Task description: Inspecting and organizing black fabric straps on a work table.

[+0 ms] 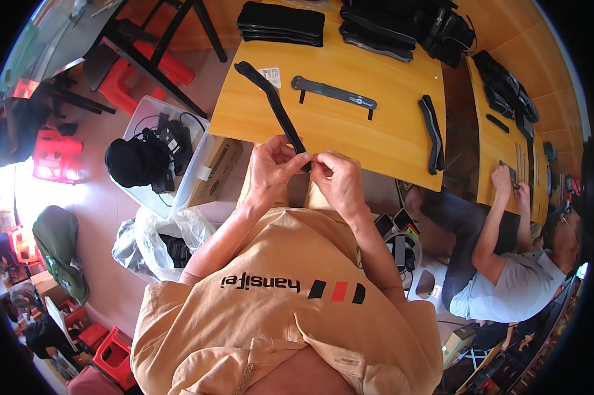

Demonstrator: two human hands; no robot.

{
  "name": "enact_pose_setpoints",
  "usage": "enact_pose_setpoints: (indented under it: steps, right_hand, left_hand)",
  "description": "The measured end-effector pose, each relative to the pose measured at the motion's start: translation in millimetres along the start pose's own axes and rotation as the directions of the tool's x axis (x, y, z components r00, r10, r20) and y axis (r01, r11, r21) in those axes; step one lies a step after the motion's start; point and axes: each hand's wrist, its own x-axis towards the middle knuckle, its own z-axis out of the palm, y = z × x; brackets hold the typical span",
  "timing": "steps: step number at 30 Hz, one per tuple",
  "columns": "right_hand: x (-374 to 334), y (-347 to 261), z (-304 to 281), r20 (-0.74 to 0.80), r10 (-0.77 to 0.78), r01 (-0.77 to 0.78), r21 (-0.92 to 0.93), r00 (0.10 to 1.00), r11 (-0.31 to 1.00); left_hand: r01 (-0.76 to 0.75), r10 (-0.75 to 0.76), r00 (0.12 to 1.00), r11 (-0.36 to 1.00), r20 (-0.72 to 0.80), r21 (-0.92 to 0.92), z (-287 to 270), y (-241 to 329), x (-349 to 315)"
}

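Fingers of your left hand and right hand were closed in a pinch on the near end of the long black strap, which ran away from you across the wooden table. You did well to grip close to the end, both thumbs on top. Beyond it lay another strap and stacked black pieces.

The near end of the black strap disappears behind the fingers of the left hand and right hand, so each grip on it stays unclear, while the co-worker's hands cover something too small to tell.
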Motion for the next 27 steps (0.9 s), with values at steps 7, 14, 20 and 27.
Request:
enact_pose_setpoints:
  steps: [7,14,20,27]
  right_hand:
    - [2.6,1.1,-3.1,0.056,0.178,-0.185,0.203,0.983,0.961]
    - [1.4,-2.6,-0.5,-0.072,-0.181,0.164,-0.192,0.981,0.968]
    - [4.2,-4.6,1.9,-0.008,-0.251,0.238,-0.287,0.968,0.928]
    - [3.9,0.1,3.9,0.009,-0.218,0.213,-0.245,0.976,0.946]
  left_hand:
    - [0.057,-0.059,0.998,0.994,-0.021,-0.096,0.3,6.2,0.3]
    - [0.006,0.0,0.999,0.99,0.039,-0.143,1.4,-2.6,1.8]
    - [0.022,-0.008,0.998,0.977,0.065,-0.214,0.2,-7.5,3.6]
    - [-0.002,0.008,0.998,0.993,0.056,-0.114,2.4,-6.5,2.0]
